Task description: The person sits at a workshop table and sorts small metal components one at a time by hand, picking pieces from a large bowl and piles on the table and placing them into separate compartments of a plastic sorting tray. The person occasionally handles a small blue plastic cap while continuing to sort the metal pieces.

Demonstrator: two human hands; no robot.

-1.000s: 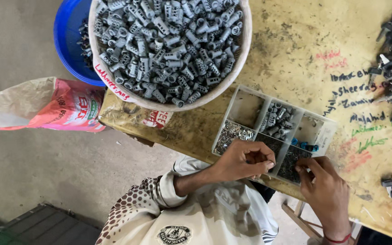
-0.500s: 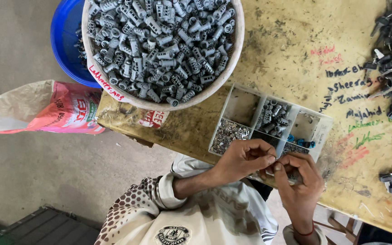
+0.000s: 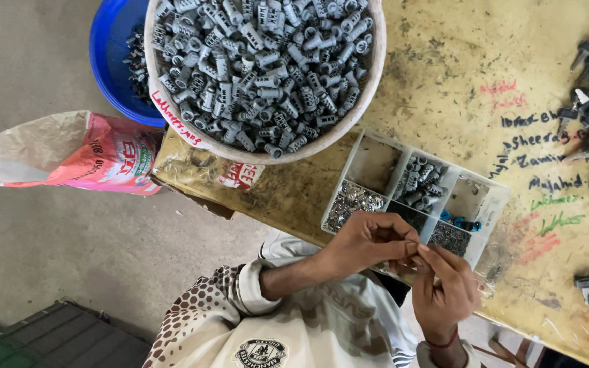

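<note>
Left grip (image 3: pixel 366 240) pinched, fingertips meeting right grip (image 3: pixel 448 289)

Packages and labels around the worktable

A crumpled sack (image 3: pixel 83 153), pink with beige and printed in red and green, is laid on the floor at the left, just beside the table's corner. A small white label with red print (image 3: pixel 240 175) is stuck on the table's near-left corner, under the white bowl's (image 3: pixel 172 116) rim.
</note>
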